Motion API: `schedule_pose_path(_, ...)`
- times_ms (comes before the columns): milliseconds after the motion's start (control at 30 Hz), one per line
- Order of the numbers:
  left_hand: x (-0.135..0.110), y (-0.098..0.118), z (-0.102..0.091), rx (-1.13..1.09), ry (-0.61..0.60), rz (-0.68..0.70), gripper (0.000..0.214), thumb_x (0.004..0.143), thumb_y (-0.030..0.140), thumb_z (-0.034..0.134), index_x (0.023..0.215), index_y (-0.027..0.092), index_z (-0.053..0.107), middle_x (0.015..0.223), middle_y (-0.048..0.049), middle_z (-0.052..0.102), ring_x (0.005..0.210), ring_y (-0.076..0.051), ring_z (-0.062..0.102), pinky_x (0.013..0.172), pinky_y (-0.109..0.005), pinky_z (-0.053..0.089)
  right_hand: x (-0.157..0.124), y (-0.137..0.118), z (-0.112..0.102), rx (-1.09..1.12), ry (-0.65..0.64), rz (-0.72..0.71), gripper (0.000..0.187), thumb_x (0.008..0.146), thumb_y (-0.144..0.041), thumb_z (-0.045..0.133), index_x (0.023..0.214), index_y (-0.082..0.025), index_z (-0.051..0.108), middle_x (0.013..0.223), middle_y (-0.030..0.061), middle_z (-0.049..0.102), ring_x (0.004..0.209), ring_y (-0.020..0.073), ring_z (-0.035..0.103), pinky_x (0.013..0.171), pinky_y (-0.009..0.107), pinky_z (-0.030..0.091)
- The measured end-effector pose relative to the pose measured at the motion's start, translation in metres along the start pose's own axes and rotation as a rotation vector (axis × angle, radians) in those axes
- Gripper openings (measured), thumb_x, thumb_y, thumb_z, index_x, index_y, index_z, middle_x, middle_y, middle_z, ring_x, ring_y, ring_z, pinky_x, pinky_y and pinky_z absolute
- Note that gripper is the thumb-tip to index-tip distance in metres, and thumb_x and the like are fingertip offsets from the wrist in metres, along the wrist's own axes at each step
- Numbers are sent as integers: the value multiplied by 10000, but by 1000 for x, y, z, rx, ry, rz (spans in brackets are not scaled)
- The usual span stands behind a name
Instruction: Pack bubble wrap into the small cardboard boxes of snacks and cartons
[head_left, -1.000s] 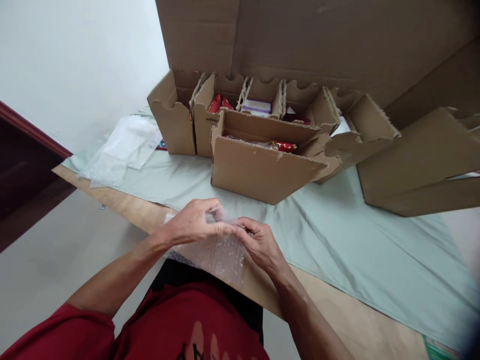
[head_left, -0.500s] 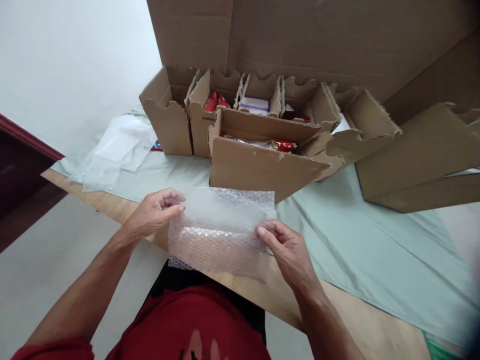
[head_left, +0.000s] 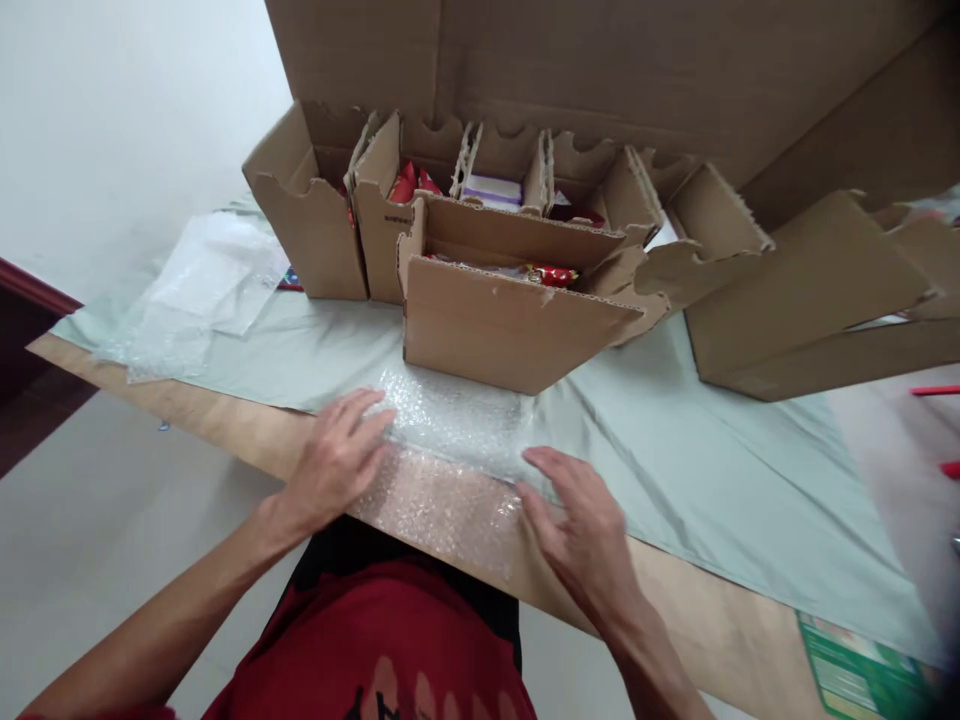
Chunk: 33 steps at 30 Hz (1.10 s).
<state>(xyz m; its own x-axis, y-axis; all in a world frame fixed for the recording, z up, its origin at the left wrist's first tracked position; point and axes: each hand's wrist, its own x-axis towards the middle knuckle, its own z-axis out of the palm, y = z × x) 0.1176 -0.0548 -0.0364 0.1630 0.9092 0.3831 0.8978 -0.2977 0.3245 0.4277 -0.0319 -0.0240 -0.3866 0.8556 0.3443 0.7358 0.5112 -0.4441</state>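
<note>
A clear bubble wrap sheet (head_left: 454, 425) lies flat on the table's near edge, partly over the pale green cloth and partly over bare wood. At its left edge is my left hand (head_left: 341, 455), palm down with the fingers stretched out. My right hand (head_left: 574, 510) is at the sheet's right edge, thumb and fingers apart. Neither hand grips the wrap; whether the fingertips touch it is hard to tell. Just beyond the sheet stands an open cardboard box (head_left: 510, 330) with red-wrapped packets (head_left: 553, 275) inside.
Several open cardboard bins (head_left: 307, 230) line the back against a tall cardboard panel (head_left: 570, 70). More bubble wrap (head_left: 202, 285) is piled at the left. A larger cardboard box (head_left: 810, 300) stands at the right, and a green printed item (head_left: 862, 665) lies near the front right edge.
The bubble wrap was held up between both hands; now it lies flat on the table. My hands have let go and their fingers have spread. The view has shifted slightly.
</note>
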Motion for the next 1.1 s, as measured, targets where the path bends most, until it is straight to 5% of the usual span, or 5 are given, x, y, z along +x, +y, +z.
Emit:
schedule_pose_path(200, -12, 9, 9, 60, -351, 140, 449, 968, 345, 607, 1394, 204, 582, 1562, -149, 512, 1478, -352, 417, 1205, -588, 329, 12, 1, 22, -126, -315, -165, 355, 977, -257, 573, 1315, -201, 666, 1475, 159, 605, 1347, 354, 566, 1004, 542, 508)
schedule_pose_path(500, -15, 3, 5, 18, -326, 146, 450, 958, 341, 598, 1392, 225, 587, 1570, -129, 511, 1477, -339, 430, 1229, -565, 309, -48, 24, -22, -123, -291, -248, 482, 904, -83, 505, 1339, -217, 662, 1450, 124, 639, 1348, 312, 587, 968, 502, 545)
schedule_pose_path(767, -17, 0, 5, -53, -342, 118, 473, 961, 378, 590, 1415, 247, 576, 1593, -113, 486, 1496, -343, 408, 1235, -615, 299, -34, 5, 13, 41, -148, -356, 335, 910, -22, 522, 1088, -222, 722, 1301, 109, 736, 1258, 290, 658, 937, 474, 572)
schedule_pose_path(967, -20, -22, -27, -603, -341, -100, 650, 1004, 401, 455, 1624, 350, 266, 1559, -95, 535, 1449, -327, 495, 1160, -549, 453, -15, 0, 1, 463, -30, 205, 203, 1014, -260, 514, 962, -242, 709, 862, 17, 784, 775, 188, 752, 693, 262, 596)
schedule_pose_path(1100, -16, -16, -26, -506, -314, -271, 751, 886, 419, 648, 1579, 337, 369, 1516, -101, 581, 1348, -342, 598, 1058, -509, 549, -6, 0, 1, 548, -31, 424, 249, 996, -387, 554, 925, -224, 727, 838, 33, 771, 763, 205, 735, 694, 267, 590)
